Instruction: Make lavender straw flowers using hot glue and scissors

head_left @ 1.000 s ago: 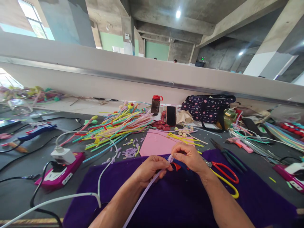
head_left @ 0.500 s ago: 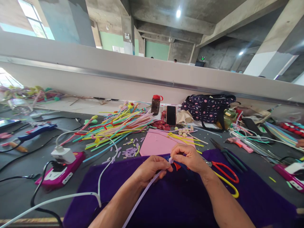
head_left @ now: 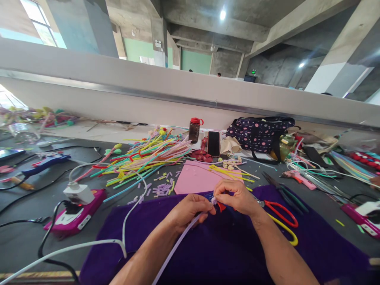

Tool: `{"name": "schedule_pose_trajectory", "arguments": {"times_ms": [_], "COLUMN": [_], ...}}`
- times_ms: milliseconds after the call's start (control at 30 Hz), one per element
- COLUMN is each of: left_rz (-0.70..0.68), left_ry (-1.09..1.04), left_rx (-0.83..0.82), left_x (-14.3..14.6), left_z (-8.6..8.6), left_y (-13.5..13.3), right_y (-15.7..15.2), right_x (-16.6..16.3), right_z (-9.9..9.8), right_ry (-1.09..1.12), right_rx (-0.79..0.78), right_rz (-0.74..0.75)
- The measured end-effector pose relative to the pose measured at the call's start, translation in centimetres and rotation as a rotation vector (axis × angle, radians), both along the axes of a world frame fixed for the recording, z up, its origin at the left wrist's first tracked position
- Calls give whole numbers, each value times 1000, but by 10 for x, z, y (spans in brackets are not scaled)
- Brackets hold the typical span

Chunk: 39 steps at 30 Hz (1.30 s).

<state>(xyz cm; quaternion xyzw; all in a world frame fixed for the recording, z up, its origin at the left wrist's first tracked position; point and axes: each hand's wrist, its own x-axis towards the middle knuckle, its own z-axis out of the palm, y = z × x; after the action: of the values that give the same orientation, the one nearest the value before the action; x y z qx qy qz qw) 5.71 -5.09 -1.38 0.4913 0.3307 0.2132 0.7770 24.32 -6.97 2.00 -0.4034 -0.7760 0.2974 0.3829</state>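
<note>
Fingers meet over a purple cloth (head_left: 237, 249): the left hand (head_left: 192, 208) pinches a lilac stem (head_left: 177, 246) just below its bunched tip (head_left: 214, 200), while the right hand (head_left: 236, 196) closes thumb and forefinger at the tip itself. The stem's long tail slopes down between the forearms and out at the bottom of the view.

The likeliest slip, it seems, is at that small tip: should either pinch loosen, the bunch could spring open or twist out of line. The loose tail could snag on a forearm or the cloth. A tug on the cloth could also drag the scissors (head_left: 280, 205), whose handles lie just beside the right forearm, and the pliers (head_left: 285, 190) beyond.

The tightest side appears to be the right, hemmed by those tools. Ahead, a pink sheet (head_left: 191, 178) borders the cloth, with cut bits (head_left: 162, 190) to its left. At left, a white cable (head_left: 89, 242) crosses the cloth's corner near a power strip (head_left: 93, 206), a possible catch for a wide swing. The best room looks to be on the cloth between the left forearm and that cable, short of the table's near edge (head_left: 44, 276).
</note>
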Motion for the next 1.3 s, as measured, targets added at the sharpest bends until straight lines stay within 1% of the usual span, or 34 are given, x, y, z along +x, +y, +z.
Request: {"name": "schedule_pose_trajectory", "arguments": {"times_ms": [133,333,533,800,1300], "left_rz": [-3,-39,-94,-126,-107], "left_ry": [-19,-52,-76,-93,-73], "left_rx": [-4,-44,-91,-85,-68], "left_x": [0,-2,-3,-3,-2], "left_z": [-1,0,1,2,1], "left_y": [0,1,1,0,-1], "right_y": [2,2,-1,-1,-3], "right_x": [1,2,-1,-2,-4], "right_z": [0,0,2,0,-1], "right_ry": [33,110,75,123,133], "right_rx": [34,48,-4,-32,-67], "right_rz": [22,0,143,193,216]}}
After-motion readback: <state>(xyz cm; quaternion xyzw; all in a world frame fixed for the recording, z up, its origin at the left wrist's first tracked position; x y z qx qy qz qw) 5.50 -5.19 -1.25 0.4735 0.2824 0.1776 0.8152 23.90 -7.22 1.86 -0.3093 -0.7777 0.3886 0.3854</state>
